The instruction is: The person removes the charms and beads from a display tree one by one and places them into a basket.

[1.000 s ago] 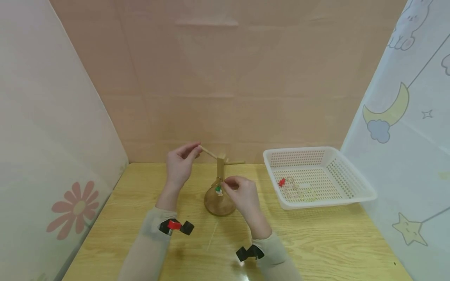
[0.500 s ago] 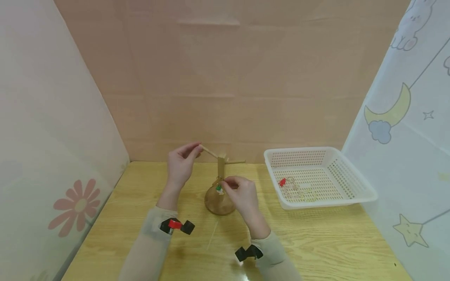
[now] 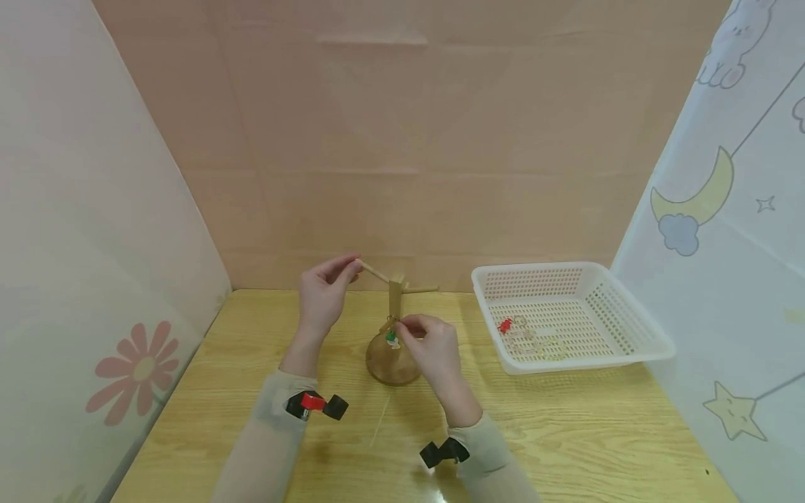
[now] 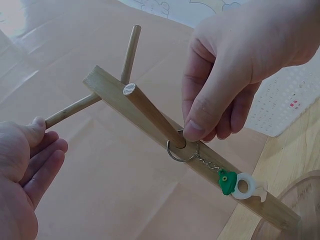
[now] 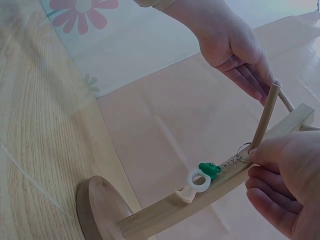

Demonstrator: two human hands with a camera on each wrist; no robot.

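A wooden peg stand (image 3: 395, 299) rises from its round base (image 3: 391, 370). My left hand (image 3: 322, 293) pinches the tip of the stand's upper left peg (image 4: 72, 110) between thumb and finger. Lower on the post, a keychain (image 4: 228, 183) hangs down, with a green animal-shaped head, a white ring and a pale end piece. Its metal key ring (image 4: 172, 154) encircles the front peg (image 4: 152, 114) close to the post. My right hand (image 3: 435, 347) pinches that key ring at the peg's base; the fingertips partly cover it.
To the right of the stand, a white plastic basket (image 3: 585, 365) holds a red charm (image 3: 505, 326) and pale, see-through and yellowish items. A pale curtain (image 3: 69, 209) borders the wooden table (image 3: 352, 461) at left, a patterned one (image 3: 742, 279) at right.
Almost nothing differs: both hands keep their holds on the peg and the key ring. The head view shifts very slightly.
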